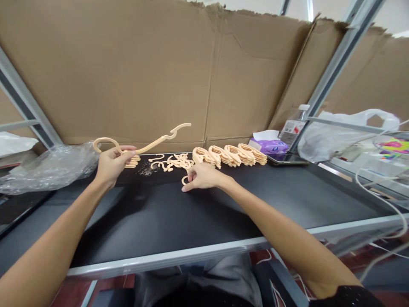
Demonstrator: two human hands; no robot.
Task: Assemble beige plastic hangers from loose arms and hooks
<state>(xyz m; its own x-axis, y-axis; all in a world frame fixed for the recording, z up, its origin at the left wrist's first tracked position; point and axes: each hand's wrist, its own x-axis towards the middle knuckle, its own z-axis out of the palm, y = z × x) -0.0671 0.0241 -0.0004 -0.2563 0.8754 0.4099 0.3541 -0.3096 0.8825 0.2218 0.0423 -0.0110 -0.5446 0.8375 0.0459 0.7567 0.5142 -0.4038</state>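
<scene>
My left hand (111, 163) is raised over the left side of the table, its fingers closed on a long beige piece (150, 146). That piece has an open ring at one end and a jointed, curved arm at the other. My right hand (204, 175) is low over the table, thumb and fingers pinched on a small beige hook piece (184, 180), partly hidden by the fingers. Just beyond it lies a loose pile of small curved hook pieces (179, 161). Behind my left hand, a stack of beige pieces (133, 161) is partly covered.
Several stacks of beige ring-shaped pieces (230, 155) line the back of the black table (223, 213). To their right are a purple tissue pack (271, 146), a tablet (287, 160) and a bottle (293, 125). Clear plastic wrap (54, 166) lies left; cardboard (128, 72) stands behind.
</scene>
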